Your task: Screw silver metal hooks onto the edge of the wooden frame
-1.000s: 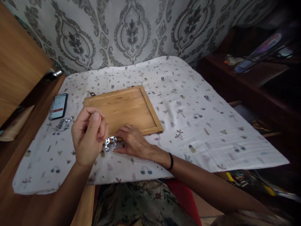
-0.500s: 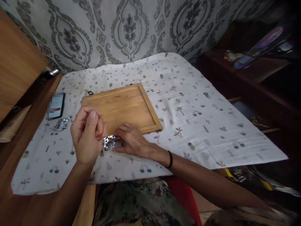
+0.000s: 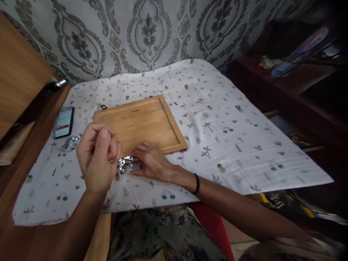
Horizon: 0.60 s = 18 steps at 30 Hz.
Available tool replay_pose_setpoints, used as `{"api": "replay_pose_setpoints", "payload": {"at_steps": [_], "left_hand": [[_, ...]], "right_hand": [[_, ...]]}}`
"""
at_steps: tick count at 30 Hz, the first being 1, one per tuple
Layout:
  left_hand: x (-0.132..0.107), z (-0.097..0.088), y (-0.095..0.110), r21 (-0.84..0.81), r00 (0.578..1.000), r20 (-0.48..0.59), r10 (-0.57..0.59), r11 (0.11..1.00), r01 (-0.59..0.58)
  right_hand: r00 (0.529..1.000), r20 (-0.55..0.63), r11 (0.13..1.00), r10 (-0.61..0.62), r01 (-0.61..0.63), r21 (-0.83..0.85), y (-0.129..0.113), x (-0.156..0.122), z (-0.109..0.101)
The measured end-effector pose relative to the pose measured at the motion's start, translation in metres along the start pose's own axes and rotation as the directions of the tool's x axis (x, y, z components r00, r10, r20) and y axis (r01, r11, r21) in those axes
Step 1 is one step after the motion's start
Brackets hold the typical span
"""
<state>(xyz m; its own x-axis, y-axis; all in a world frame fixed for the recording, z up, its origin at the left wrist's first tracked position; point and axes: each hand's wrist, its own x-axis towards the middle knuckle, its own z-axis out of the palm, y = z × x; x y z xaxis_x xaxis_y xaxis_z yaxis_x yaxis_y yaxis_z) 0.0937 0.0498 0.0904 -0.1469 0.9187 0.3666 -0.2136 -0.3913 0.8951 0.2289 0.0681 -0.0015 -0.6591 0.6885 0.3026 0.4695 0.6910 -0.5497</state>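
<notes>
A framed wooden panel (image 3: 144, 121) lies flat on the patterned white cloth. At its near edge sits a shiny silver metal bracket (image 3: 126, 159) with two short legs toward me. My right hand (image 3: 153, 163) rests on that edge, its fingers over the wood and its thumb beside the bracket, steadying the bracket against the panel. My left hand (image 3: 99, 157) is closed just left of the bracket, above the panel's near-left corner. Its curled fingers hide whatever is pinched in them. A small dark metal loop (image 3: 103, 107) sticks out at the panel's far-left corner.
Several more silver metal pieces (image 3: 71, 142) lie in a small pile at left, near a phone (image 3: 64, 121) with its screen lit. A wooden cabinet (image 3: 24, 69) stands at the left edge. A dark shelf (image 3: 282, 83) with assorted items is at right.
My left hand has shifted and turned slightly to the left, staying closed. My right hand, the bracket and the panel stay in place; the view has moved slightly.
</notes>
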Motion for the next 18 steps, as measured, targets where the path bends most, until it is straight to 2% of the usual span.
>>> {"api": "replay_pose_setpoints", "payload": {"at_steps": [6, 10, 14, 18], "left_hand": [[-0.001, 0.002, -0.001, 0.011, 1.0, 0.01, 0.0, 1.0, 0.0], [0.001, 0.003, -0.002, 0.034, 0.998, 0.048, -0.041, 0.999, 0.04], [0.007, -0.001, -0.002, 0.021, 0.975, 0.197, -0.099, 0.995, 0.097], [0.014, -0.012, -0.003, -0.021, 0.897, 0.405, -0.175, 0.979, 0.2]], "right_hand": [[1.0, -0.004, 1.0, 0.001, -0.001, 0.007, 0.0, -0.001, 0.0], [1.0, -0.004, 1.0, 0.01, -0.01, 0.006, 0.0, -0.001, 0.0], [1.0, 0.001, 1.0, 0.02, -0.02, 0.024, -0.001, -0.001, 0.0], [1.0, 0.007, 0.999, 0.015, -0.015, 0.03, -0.001, -0.001, -0.002]]}}
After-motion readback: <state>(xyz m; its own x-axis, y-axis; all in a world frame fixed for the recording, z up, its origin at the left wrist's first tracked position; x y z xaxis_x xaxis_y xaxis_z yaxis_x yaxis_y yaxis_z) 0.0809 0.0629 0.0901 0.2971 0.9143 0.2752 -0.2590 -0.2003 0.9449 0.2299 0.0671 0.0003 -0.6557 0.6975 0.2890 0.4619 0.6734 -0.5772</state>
